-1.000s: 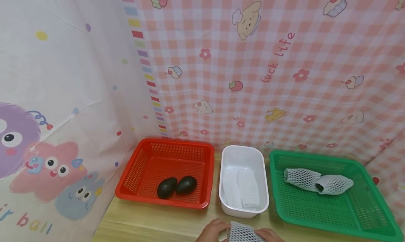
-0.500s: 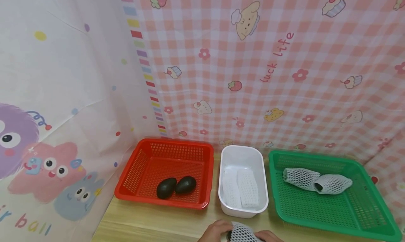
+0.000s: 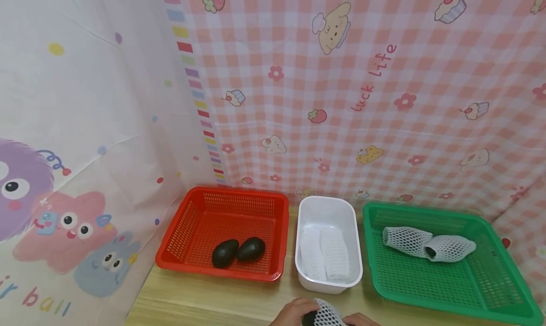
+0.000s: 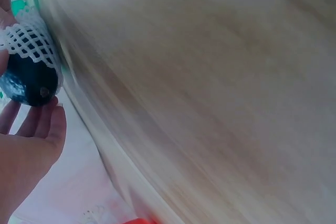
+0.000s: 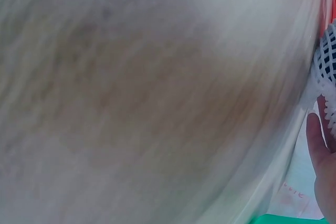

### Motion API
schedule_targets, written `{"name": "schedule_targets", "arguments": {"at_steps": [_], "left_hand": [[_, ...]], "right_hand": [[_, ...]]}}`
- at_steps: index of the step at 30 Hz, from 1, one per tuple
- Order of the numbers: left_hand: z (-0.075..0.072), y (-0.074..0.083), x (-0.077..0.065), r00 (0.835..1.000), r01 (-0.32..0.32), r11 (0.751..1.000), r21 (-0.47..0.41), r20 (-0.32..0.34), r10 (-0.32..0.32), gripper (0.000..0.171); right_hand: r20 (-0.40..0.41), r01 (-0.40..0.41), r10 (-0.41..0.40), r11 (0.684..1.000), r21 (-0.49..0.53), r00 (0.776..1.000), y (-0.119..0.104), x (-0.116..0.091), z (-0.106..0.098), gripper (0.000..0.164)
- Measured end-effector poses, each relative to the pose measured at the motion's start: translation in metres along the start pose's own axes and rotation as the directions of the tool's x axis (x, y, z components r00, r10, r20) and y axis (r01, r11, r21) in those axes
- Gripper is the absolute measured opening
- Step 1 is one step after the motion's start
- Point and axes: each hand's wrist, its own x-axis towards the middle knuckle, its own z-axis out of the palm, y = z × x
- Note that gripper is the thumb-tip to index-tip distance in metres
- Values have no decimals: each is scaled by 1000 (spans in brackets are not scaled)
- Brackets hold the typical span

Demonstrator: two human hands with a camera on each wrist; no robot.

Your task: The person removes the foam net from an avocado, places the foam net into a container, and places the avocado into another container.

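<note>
The left hand (image 3: 294,312) and the right hand (image 3: 359,320) work together at the near edge of the head view, in front of the white tub (image 3: 326,213). Between them is an avocado (image 4: 31,80), partly inside a white net (image 3: 327,312). The left hand grips the avocado at its bare end, fingertips against the dark skin; the right hand holds the net at the other end, though the frame edge cuts off part of its grip. In the left wrist view the net's mesh covers the upper part of the avocado and its lower end shows bare.

Two flat nets (image 3: 334,253) lie side by side in the tub. On its left, the red basket (image 3: 219,273) contains two dark avocados (image 3: 251,249), touching. On its right, the green basket (image 3: 426,288) contains two netted pieces (image 3: 452,248) touching end to end; a dark end shows in one. All three containers stand on a wooden table (image 3: 192,297) before a pink checked curtain (image 3: 273,103).
</note>
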Motion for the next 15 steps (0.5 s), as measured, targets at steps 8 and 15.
{"name": "schedule_targets", "arguments": {"at_steps": [8,15], "left_hand": [[5,2,0,993,112,990,-90,47,-108,53],[9,1,3,999,37,998,45,7,-38,49]], "right_hand": [[-137,253,-275,954,-158,952,-18,8,1,37],[-136,314,-351,920,-236,926,-22,10,2,33]]}}
